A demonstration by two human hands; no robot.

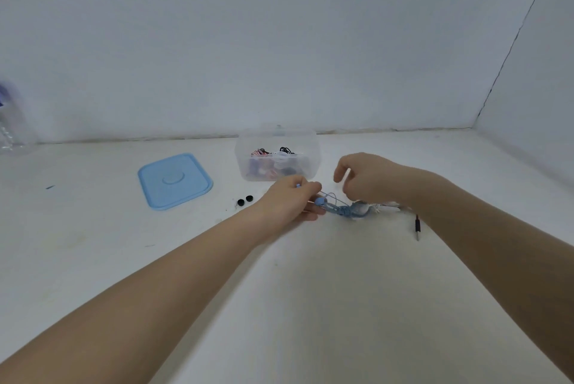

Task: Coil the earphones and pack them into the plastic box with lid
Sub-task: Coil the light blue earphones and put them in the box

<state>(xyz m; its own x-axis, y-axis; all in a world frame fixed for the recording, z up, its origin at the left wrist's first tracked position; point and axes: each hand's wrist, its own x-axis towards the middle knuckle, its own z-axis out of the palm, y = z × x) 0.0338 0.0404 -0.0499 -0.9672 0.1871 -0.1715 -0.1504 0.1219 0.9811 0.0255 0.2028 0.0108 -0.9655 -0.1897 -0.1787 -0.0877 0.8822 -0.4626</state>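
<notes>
The left hand pinches the blue earphones; the right hand's grip, seemingly loose, hovers just beside. Coiling is underway. Next: lift the bundle into the plastic box just beyond.

left hand pinching, right hand curled

Open box just beyond, unobstructed from above; lid and two black tips left; jack right.
</notes>
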